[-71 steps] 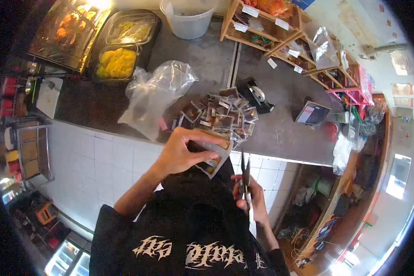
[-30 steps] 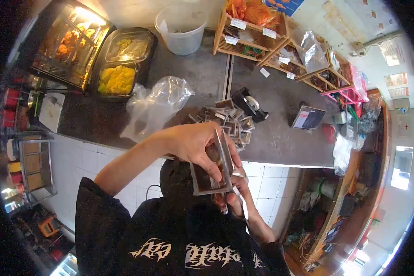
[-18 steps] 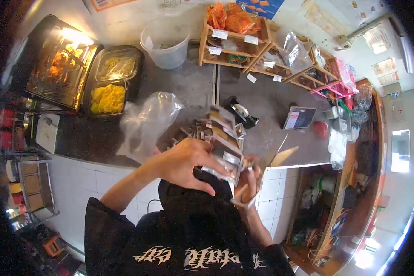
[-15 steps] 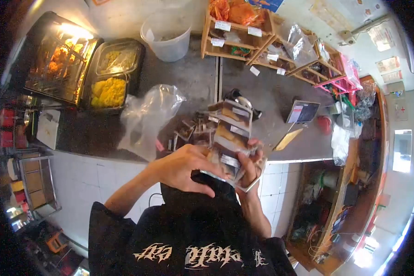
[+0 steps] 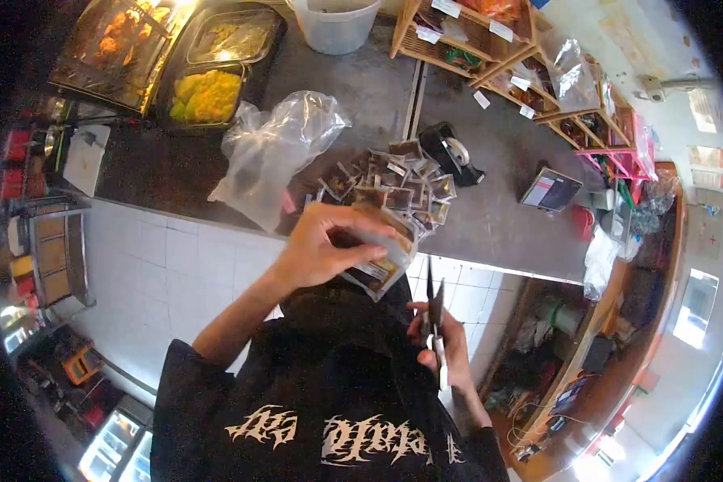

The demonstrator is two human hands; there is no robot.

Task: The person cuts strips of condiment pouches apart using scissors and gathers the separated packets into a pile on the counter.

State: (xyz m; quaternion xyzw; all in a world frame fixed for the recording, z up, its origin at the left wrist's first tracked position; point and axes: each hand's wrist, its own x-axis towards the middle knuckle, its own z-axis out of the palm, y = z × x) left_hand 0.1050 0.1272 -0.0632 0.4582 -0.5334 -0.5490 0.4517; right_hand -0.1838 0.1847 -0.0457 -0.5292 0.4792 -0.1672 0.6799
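My left hand [image 5: 329, 247] is closed, pinching a short strip of clear plastic sachets [image 5: 383, 265] with brownish contents at the counter's front edge. To its right, my right hand [image 5: 451, 349] grips a pair of scissors [image 5: 435, 317]. The dark blades point up and stand slightly apart, not touching the sachets. Just beyond my left hand lies a pile of small filled sachets [image 5: 395, 175] on the dark counter. A crumpled clear plastic bag [image 5: 269, 157] rests to the left of the pile.
A black tape dispenser [image 5: 451, 154] sits behind the pile. Farther right are a small boxed device [image 5: 551, 189] and wooden racks [image 5: 490, 60]. At the back stand a translucent tub [image 5: 339, 28] and, to the left, a black tray of yellow food [image 5: 205, 95].
My right hand has let go of the sachets and now holds scissors, lower and to the right. The strip hangs from my left hand alone. A yellowish piece has gone from the counter.
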